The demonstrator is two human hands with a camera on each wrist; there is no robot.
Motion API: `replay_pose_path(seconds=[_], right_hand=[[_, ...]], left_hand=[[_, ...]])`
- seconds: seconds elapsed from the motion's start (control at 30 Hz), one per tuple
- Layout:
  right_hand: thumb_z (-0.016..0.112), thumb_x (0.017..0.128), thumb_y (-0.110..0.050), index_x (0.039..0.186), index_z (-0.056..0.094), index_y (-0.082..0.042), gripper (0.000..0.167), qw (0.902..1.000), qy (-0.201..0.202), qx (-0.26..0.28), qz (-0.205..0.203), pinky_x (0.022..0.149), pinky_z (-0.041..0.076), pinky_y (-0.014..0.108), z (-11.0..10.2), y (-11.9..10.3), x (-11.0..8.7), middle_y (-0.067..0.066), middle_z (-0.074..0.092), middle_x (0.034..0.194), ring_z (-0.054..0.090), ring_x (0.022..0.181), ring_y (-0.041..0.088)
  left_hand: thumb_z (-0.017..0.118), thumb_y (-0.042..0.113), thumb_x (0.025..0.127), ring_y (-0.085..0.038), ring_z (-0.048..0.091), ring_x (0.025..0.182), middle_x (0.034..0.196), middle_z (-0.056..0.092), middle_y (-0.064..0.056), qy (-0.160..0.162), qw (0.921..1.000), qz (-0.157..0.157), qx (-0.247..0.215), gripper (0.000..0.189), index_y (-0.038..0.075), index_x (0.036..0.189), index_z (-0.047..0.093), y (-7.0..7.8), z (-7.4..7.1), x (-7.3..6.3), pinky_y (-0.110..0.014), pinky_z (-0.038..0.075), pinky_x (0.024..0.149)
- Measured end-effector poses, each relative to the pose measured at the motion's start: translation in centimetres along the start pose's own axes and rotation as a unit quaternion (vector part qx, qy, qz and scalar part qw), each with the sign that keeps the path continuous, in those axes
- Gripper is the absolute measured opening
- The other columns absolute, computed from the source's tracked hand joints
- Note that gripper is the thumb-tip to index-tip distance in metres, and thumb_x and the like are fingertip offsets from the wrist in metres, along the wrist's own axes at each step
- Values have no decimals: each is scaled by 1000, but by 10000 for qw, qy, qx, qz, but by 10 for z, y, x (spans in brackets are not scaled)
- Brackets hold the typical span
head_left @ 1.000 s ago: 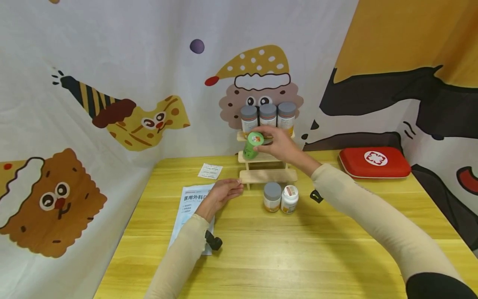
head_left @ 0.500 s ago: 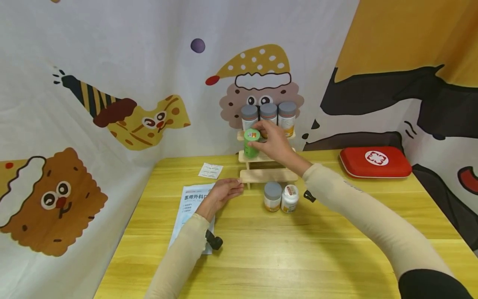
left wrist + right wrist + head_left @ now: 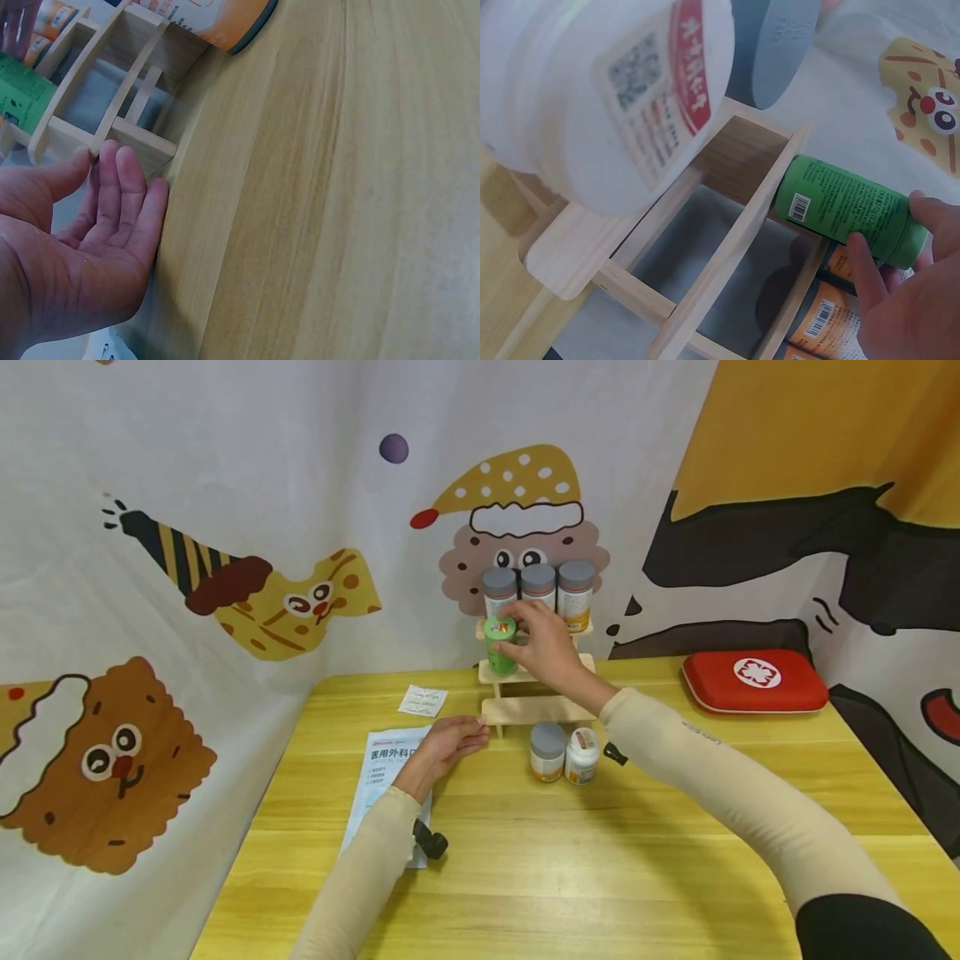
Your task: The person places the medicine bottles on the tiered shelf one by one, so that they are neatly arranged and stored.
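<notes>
1. Green bottle [image 3: 498, 658] lies just left of the fingers of the right hand [image 3: 552, 647] as I look through the head camera, its long axis roughly upright, its base at the middle shelf [image 3: 731, 244] of the wooden rack [image 3: 538, 711].
2. Those right fingers [image 3: 866, 262] are parted only by the bottle's width and pinch its upper part; this hand is plainly the nearer one.
3. My left hand [image 3: 447, 746] sits lower; its fingers [image 3: 109, 187] and thumb are nearly together, pinching the left end of the rack's bottom shelf. The bottle lies above and beyond them.
4. I judge that everything turns on the base against the middle shelf, below the right fingers. Whether the wood bears its full weight, I cannot tell.
5. Right wrist view gives me the base meeting the slat and a barcode [image 3: 799, 208], neither clear from the head. Left wrist view shows the rack pinch closely, but cuts the bottle off.
6. Behind the right fingers, grey-capped jars [image 3: 576, 602] line the rack's top; below them, a single jar [image 3: 548, 753] and a white bottle [image 3: 582, 757] stand on the desk [image 3: 495, 877].
</notes>
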State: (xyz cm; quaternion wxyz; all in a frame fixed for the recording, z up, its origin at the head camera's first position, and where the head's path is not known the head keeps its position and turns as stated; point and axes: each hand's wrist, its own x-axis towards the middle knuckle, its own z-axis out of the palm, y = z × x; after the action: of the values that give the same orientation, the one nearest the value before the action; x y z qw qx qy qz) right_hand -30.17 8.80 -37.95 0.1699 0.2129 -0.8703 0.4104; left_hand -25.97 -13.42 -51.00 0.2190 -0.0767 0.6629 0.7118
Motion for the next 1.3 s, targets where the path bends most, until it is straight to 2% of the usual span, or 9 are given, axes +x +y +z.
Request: replay_pose_path(seconds=[0.33, 0.67, 0.87, 1.0, 1.2, 1.3], right_hand=[[89, 89, -17, 127, 68, -9, 44, 9995, -51, 298, 76, 106, 62, 47, -3, 1, -1, 14, 63, 125, 66, 118, 31], [86, 91, -15, 128, 67, -8, 42, 9992, -150, 368, 95, 107, 61, 49, -1, 2, 1, 15, 62, 125, 67, 118, 32], [85, 92, -11, 132, 65, -8, 46, 9989, -334, 332, 70, 108, 60, 47, -1, 1, 0, 17, 60, 132, 67, 122, 34], [83, 92, -7, 140, 61, -7, 53, 9975, -423, 558, 22, 109, 60, 46, -3, 4, -3, 18, 59, 135, 66, 124, 33], [82, 93, -4, 144, 60, -6, 55, 9961, -318, 814, -121, 110, 59, 51, -9, 11, -8, 18, 61, 134, 65, 124, 35], [81, 93, -5, 142, 61, -7, 53, 9958, -272, 867, -119, 107, 61, 50, -14, 13, -11, 18, 60, 134, 65, 124, 37]], left_hand=[[63, 17, 108, -12, 76, 93, 113, 77, -11, -23, 10000, 34, 10, 36, -5, 137, 62, -1, 0, 1, -37, 64, 104], [62, 18, 109, -12, 76, 94, 123, 76, -16, -5, 10000, 11, 39, 36, -5, 137, 62, 0, 1, -1, -39, 62, 107], [63, 17, 108, -11, 76, 92, 120, 76, -16, 37, 10000, 11, 9, 35, -5, 136, 63, 0, 2, -1, -36, 64, 103], [63, 15, 108, -11, 76, 90, 116, 77, -15, 55, 10000, -5, -60, 34, -6, 135, 63, 0, 3, -2, -36, 65, 101], [63, 15, 108, -12, 76, 91, 104, 77, -5, 54, 10000, 3, -24, 36, -6, 138, 62, 0, 2, -3, -37, 64, 103], [63, 16, 108, -13, 76, 94, 104, 77, -4, 55, 10000, -7, -2, 37, -5, 139, 61, 1, 2, -4, -39, 63, 106]])
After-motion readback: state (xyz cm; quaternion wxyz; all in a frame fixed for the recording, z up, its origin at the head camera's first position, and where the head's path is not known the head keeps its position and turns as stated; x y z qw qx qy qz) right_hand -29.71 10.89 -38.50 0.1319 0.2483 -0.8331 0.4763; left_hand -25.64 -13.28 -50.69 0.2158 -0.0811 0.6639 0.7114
